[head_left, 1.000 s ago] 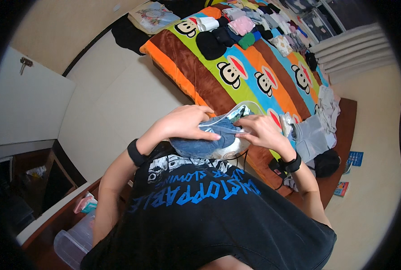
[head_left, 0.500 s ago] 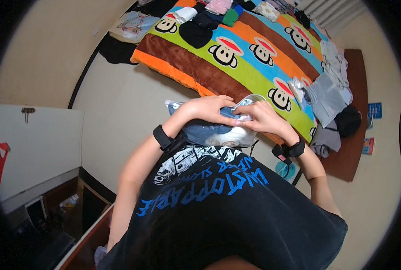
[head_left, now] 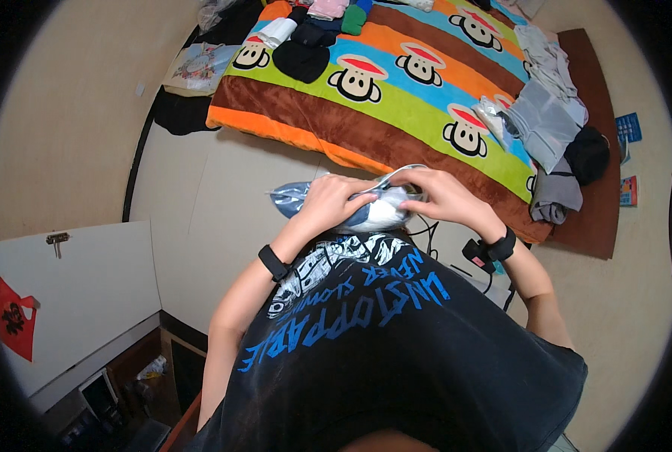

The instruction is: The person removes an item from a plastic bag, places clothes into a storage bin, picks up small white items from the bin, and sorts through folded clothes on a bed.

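Observation:
A clear plastic bag [head_left: 289,200] with dark blue and white cloth inside is held in front of my chest. My left hand [head_left: 334,200] lies over its top, fingers curled on the upper edge near the middle. The fingers of my right hand [head_left: 440,194] are bent around the bag's right end, thumb against the white cloth [head_left: 383,214]. A pale strip of the bag's rim arches up between the two hands. Whether the bag's mouth is sealed cannot be made out.
Ahead stands a bed with a striped monkey-print blanket [head_left: 291,109]. Black cloth [head_left: 300,62] lies at its far left, folded grey clothes [head_left: 538,120] at its right. Dark cables [head_left: 426,235] hang right of the bag. A white panel [head_left: 87,279] stands at the left.
My right hand has opened out a little and moved slightly right along the bag. The bag now lies flatter, its left end reaching further left. The view has shifted.

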Motion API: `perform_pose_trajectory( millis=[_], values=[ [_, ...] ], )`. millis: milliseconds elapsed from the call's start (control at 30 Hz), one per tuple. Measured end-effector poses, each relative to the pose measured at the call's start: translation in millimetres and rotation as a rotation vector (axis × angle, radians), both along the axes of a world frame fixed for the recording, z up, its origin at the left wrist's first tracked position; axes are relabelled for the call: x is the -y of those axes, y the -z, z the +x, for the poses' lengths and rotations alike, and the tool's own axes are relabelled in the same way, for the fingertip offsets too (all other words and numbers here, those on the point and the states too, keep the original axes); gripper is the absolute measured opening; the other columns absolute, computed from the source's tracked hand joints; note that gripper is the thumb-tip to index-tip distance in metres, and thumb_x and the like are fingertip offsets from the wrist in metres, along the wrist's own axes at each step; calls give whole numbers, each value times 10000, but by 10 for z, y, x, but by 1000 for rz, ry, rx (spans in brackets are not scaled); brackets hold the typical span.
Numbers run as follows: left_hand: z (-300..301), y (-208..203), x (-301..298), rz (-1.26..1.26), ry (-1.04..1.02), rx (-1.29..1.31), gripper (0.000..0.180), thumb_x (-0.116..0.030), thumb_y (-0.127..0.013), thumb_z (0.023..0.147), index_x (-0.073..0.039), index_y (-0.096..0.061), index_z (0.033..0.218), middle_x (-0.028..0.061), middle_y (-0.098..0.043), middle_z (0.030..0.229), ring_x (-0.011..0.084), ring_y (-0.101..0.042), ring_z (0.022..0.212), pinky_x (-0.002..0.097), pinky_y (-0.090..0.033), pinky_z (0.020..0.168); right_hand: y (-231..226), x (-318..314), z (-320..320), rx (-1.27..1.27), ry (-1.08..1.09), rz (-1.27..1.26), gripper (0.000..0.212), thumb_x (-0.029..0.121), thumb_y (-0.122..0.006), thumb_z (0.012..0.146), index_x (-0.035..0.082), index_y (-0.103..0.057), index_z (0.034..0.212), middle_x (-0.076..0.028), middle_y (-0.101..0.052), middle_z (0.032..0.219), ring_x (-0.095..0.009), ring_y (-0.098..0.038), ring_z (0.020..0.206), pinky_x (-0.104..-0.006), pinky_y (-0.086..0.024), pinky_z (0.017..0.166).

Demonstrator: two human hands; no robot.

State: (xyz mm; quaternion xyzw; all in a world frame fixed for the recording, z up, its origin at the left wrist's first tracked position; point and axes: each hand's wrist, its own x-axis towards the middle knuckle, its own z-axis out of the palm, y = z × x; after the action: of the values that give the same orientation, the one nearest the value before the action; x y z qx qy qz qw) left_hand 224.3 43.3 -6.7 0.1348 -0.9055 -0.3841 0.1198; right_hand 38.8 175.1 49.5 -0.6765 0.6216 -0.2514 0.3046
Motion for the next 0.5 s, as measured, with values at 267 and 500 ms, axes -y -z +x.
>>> perform_pose_trajectory(
  millis=[267,500],
  values=[
    [236,125,26,-23,-210,-23,241,-311,-598,782,-142,-677,935,106,-648,808,271,-619,703,338,-479,624,-39,31,137,-303,-84,-304,344,191,-647,703,63,-557,1009,-87,-558,1038,-258,-482,1060,-376,-353,959],
    [252,100,-102,-57,-194,-151,227,-279,-621,763,-109,-678,903,111,-649,828,264,-627,739,335,-480,661,100,120,222,-397,-152,-218,358,241,-649,693,17,-577,963,-122,-545,1051,-259,-471,1069,-407,-305,993]
  ],
)
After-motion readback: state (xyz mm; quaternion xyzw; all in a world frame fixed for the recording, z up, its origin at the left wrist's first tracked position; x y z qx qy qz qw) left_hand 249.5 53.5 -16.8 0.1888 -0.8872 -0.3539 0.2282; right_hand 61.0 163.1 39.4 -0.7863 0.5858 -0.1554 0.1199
